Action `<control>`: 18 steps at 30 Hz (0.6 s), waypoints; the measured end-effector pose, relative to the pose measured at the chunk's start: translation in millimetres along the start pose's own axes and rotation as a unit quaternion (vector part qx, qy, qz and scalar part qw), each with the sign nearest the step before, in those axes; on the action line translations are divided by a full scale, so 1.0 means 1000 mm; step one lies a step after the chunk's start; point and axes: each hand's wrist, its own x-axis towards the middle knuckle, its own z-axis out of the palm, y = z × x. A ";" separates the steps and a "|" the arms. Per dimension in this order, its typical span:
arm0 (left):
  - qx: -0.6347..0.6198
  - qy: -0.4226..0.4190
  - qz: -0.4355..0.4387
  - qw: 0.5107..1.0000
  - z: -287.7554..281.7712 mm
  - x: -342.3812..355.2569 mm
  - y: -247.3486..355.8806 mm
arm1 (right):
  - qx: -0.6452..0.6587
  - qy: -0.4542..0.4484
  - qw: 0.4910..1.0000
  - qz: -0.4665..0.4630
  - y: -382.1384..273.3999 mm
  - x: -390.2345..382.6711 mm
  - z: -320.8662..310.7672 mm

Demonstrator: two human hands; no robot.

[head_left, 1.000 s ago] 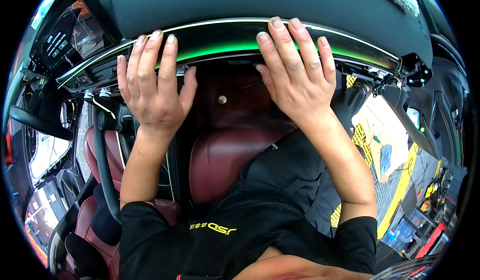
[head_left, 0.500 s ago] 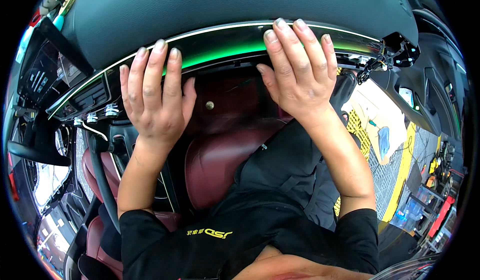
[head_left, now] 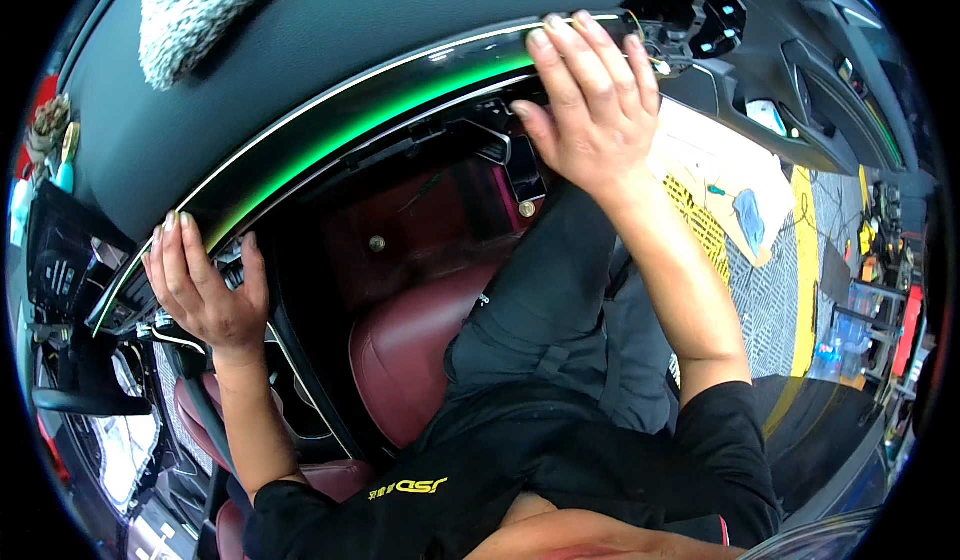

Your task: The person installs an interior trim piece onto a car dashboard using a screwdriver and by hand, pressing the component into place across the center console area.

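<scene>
A long glossy black dashboard trim strip [head_left: 345, 125] glows green along its lower part and has a thin bright line along its top edge. Toward its left end, my left hand [head_left: 212, 295] lies with fingers stretched over the strip and thumb apart below. Near the strip's right end, my right hand [head_left: 597, 125] rests with its fingertips on the top edge, palm down, thumb out to the side. Neither hand grasps anything; the strip's surface under the fingers is hidden.
A grey fluffy cloth [head_left: 205, 10] lies on the dark dashboard top [head_left: 420, 5]. Loose wiring and a bracket [head_left: 690, 30] show beyond the strip's right end. Below are a dark red seat [head_left: 420, 350] and a phone [head_left: 524, 168]. The door [head_left: 830, 90] stands open at right.
My left hand has slid left along the strip, away from the right hand. My right hand is now nearer the strip's right end. The view has shifted, bringing more of the fluffy cloth in.
</scene>
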 end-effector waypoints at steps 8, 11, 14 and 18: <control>-0.010 -0.014 -0.016 1.000 -0.001 -0.004 0.017 | 0.047 0.019 0.997 0.063 0.008 -0.003 -0.022; -0.042 -0.023 0.024 0.999 -0.009 0.005 0.032 | 0.045 0.093 0.987 0.123 0.024 -0.006 -0.034; -0.106 -0.020 0.082 0.991 -0.001 0.032 0.062 | 0.184 0.100 0.939 0.272 0.040 0.001 -0.029; -0.133 -0.037 0.131 0.982 0.014 0.068 0.099 | 0.313 0.059 0.891 0.325 0.055 0.013 -0.018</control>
